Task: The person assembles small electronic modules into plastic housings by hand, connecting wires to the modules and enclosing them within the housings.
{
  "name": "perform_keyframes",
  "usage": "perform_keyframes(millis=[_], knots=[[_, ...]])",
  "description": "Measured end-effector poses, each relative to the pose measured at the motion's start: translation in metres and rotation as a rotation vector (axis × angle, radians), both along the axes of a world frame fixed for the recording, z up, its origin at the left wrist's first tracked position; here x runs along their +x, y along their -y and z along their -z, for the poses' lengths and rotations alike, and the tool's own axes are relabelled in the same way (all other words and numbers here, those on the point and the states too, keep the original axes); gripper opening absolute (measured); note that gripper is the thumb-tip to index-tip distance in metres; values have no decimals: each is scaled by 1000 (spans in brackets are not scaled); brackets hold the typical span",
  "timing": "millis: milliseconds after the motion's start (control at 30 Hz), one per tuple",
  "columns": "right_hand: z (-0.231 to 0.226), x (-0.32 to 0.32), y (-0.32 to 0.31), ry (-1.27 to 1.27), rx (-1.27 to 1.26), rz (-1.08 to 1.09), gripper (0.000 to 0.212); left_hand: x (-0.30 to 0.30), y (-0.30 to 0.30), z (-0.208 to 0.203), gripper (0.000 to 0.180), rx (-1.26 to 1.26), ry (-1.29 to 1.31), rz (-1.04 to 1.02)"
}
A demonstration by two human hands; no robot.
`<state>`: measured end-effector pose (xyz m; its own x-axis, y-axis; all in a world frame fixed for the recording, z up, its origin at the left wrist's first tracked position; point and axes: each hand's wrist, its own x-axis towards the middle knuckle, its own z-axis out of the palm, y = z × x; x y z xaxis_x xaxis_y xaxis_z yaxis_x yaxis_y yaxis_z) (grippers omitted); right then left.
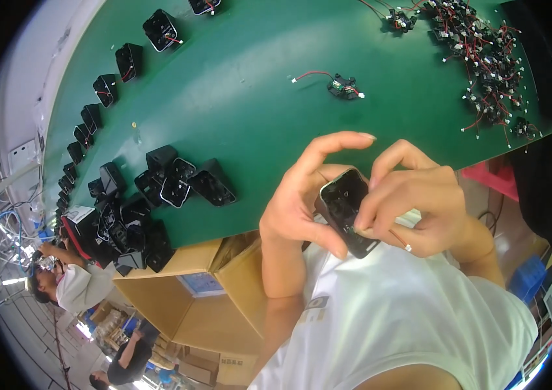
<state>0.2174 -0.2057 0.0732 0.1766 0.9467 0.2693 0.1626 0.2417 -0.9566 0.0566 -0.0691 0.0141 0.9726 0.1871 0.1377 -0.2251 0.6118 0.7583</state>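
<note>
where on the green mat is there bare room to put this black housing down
The widest bare stretch of the green mat lies between the row of black housings along its left edge and the lone wired part. The pile of wired parts crowds the far right; the housing cluster crowds the near left. Both hands, left hand and right hand, grip the black housing.

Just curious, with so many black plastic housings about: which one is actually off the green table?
The black plastic housing gripped between left hand and right hand, above the white shirt; all others rest on the table.
</note>
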Motion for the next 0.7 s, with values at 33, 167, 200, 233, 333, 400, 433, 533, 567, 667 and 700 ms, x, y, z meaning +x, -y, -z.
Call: perform_keyframes(millis=[33, 167, 200, 233, 333, 400, 433, 533, 567, 667, 700], knots=[[-1, 1, 0, 99, -39, 24, 24, 1, -1, 0, 127, 12, -16, 22], [-7, 5, 0, 298, -62, 22, 24, -2, 1, -10, 128, -13, -187, 21], [-7, 5, 0, 267, -83, 13, 22, -3, 3, -12, 128, -13, -188, 22], [-7, 6, 1, 235, -103, 3, 20, -3, 7, -14, 126, -64, -218, -13], [-10, 9, 3, 187, -101, -9, 19, 0, 10, -12, 122, -125, -210, -118], [-12, 11, 3, 270, -99, 18, 20, 4, 15, -24, 106, -179, -336, -249], [-13, 12, 4, 353, -96, 46, 21, 5, 16, -26, 106, -180, -337, -253], [2, 15, 10, 299, -10, -12, 29, 7, 14, -34, 78, -98, -398, -227], [6, 12, 10, 305, -6, -21, 29, 11, 17, -36, 78, -98, -392, -237], [12, 9, 9, 61, -116, 139, 35, 18, 23, -37, 43, 52, -497, -391], [12, 9, 7, 64, -113, 130, 35, 18, 24, -40, 43, 52, -494, -400]])
